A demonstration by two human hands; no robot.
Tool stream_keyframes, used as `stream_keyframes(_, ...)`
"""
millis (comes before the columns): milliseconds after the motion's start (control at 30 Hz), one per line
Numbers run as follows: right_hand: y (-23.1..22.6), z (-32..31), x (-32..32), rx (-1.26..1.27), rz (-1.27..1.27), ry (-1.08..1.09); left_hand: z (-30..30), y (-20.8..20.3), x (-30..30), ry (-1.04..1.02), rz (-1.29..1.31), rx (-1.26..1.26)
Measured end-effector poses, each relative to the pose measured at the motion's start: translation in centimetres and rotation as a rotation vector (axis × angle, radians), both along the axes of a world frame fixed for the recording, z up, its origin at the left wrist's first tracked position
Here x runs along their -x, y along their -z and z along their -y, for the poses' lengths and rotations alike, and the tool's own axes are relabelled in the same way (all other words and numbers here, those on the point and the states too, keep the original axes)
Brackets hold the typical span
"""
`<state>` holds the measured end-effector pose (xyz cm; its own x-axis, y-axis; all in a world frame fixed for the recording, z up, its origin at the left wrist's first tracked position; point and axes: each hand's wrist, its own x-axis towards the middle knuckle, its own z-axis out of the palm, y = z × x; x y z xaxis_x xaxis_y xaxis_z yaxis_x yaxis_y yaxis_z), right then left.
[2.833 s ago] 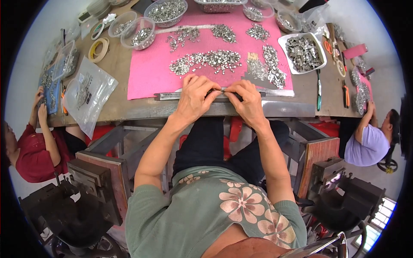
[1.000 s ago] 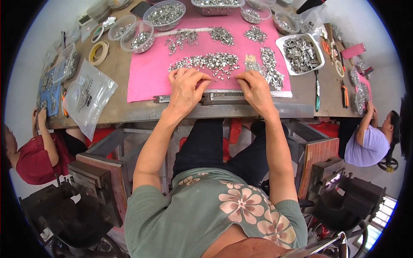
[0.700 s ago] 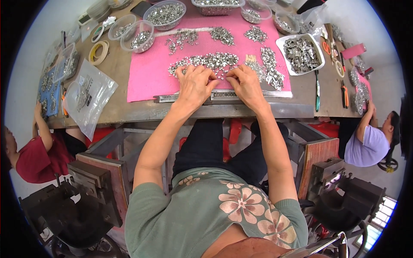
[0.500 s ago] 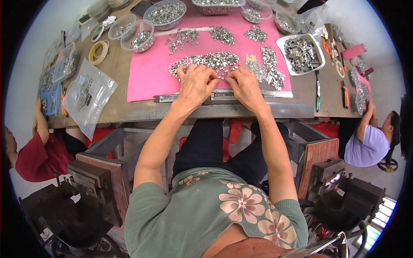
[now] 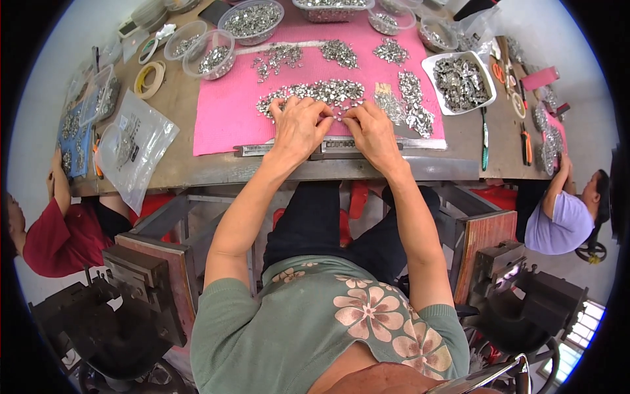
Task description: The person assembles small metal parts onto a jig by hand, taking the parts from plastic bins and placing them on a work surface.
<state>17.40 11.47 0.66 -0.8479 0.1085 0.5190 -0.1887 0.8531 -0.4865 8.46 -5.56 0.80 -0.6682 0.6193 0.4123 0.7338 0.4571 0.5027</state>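
Note:
My left hand (image 5: pixel 298 130) and my right hand (image 5: pixel 371 134) face each other over a pink mat (image 5: pixel 223 115), thumbs and forefingers pinched. Whatever those fingertips hold is too small to make out; a tiny shiny piece shows between them. Beyond my hands spreads a pile of small silver metal pieces (image 5: pixel 328 90), which the left fingers touch at its near edge. Just under my wrists, along the mat's near side, lies a dark metal rail (image 5: pixel 321 148) with a slotted section, partly hidden by both hands.
To the right are longer metal pieces (image 5: pixel 415 108), a white tray (image 5: pixel 492 92) of metal parts and a green-handled tool (image 5: pixel 485 141). Plastic bowls (image 5: pixel 231 64) stand behind; a tape roll (image 5: pixel 149 79) and clear bag (image 5: pixel 147 141) lie left. A co-worker sits on either side.
My right hand has shifted slightly left, bringing its fingertips closer to those of my left hand. The left hand has hardly moved; the piles look the same.

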Motion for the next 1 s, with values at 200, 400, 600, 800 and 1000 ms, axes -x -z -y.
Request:
stream_keyframes(200,-0.1,0.4,0.2,-0.011,-0.005,-0.027,-0.2,0.2,-0.1,-0.006,-0.054,0.031)
stream_keyframes(400,-0.5,-0.2,0.5,-0.147,0.0,-0.069,-0.7,-0.2,0.1,0.054,-0.083,0.019)
stream_keyframes(600,-2.3,-1.6,-2.4,0.113,0.141,-0.145,0.7,-1.3,-2.4,0.157,-0.036,-0.082)
stream_keyframes(800,-2.4,-1.0,-4.8,0.02,0.097,-0.163,0.2,-0.5,-4.2,0.198,-0.046,-0.131)
stream_keyframes(1000,-1.7,-0.9,-5.1,-0.038,0.052,-0.124,0.0,-0.5,-4.3,0.185,-0.085,-0.117)
